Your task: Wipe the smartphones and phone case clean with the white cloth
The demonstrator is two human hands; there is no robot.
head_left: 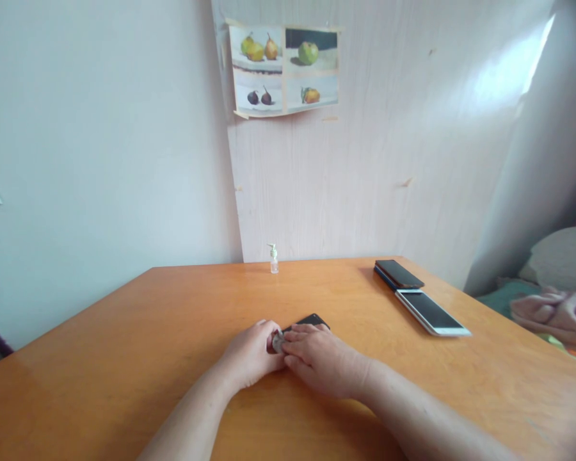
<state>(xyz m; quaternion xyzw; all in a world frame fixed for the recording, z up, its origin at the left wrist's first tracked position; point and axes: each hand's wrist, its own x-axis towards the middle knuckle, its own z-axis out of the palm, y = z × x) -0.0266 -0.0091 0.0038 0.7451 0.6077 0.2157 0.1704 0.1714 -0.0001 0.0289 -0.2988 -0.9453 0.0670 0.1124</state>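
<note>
On the near middle of the orange table [125, 358], both my hands rest together over a small dark phone [312, 319] that lies flat on the wood. My left hand [250, 357] is curled, its fingertips touching a little grey, roundish piece [277, 343] at the phone's near end; what that piece is, I cannot tell. My right hand [322, 360] lies over the phone's near part, fingers pressed close together on top of it, so only the far corner shows. Both grips are narrow, pinched down onto the piece and the phone rather than lifting either.

I judge the phone to be stiff, light and smooth, likely to slide on this glossy top, with a glass face that would not take a knock well; the long edges look like the safest place to hold it.

Farther off to the right lie another dark phone [399, 273] and a white-edged phone [432, 312], end to end. By the far edge stands a small pump bottle [273, 259], and above it a fruit print [284, 69] is taped to the wall panel.
</note>
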